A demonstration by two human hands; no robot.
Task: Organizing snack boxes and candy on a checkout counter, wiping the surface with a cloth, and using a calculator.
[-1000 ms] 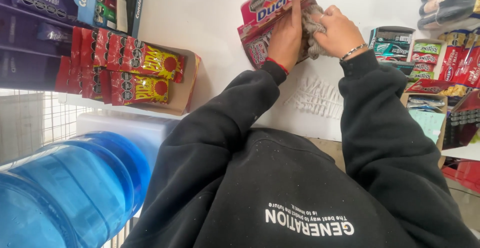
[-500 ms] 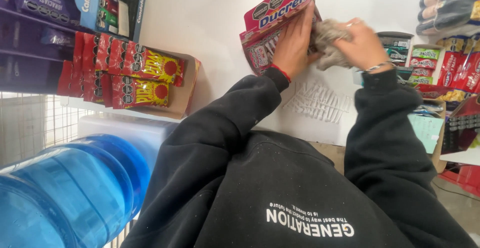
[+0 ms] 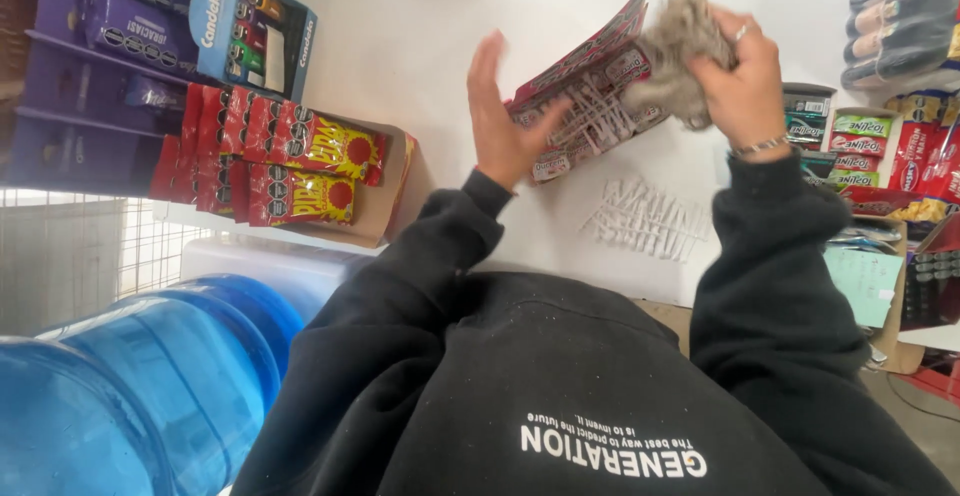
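Red-and-white flat cardboard display card of small packets (image 3: 585, 96), up centre frame against white wall (image 3: 400, 46), tilted, top edge leaning right. Propped by left hand (image 3: 505, 121): palm and thumb against card's lower left edge, fingers straight and spread upward, not curled round it. Upper right corner of card touching grey fluffy crumpled cloth (image 3: 685, 51).

Cloth bunched in right hand (image 3: 745, 76), fingers curled tight round it, pressed against card face. Thin bracelet (image 3: 760, 146) on right wrist, ring on one finger. Both arms in black sweatshirt sleeves (image 3: 420, 286), raised; white lettering on black chest below.

Below card, on wall: patch of pale scratchy marks (image 3: 650, 218), just apart from card.

Left of left hand, well apart: open brown cardboard box (image 3: 385, 196) w/ rows of red-and-yellow snack packets (image 3: 290, 161). Farther left: purple display shelving (image 3: 80, 66) w/ purple boxes, plus blue-and-white carton of small colourful items (image 3: 250, 31) above snack box.

Right edge: racks of green, red and white sweet packets (image 3: 860, 141), dark wrapped rolls (image 3: 905, 16) above, pale green paper sheet (image 3: 865, 281) lower down.

Near left: big translucent blue plastic water jug (image 3: 130, 396), white wire grid (image 3: 90, 246) behind it. Contents of card's packets too small to tell.
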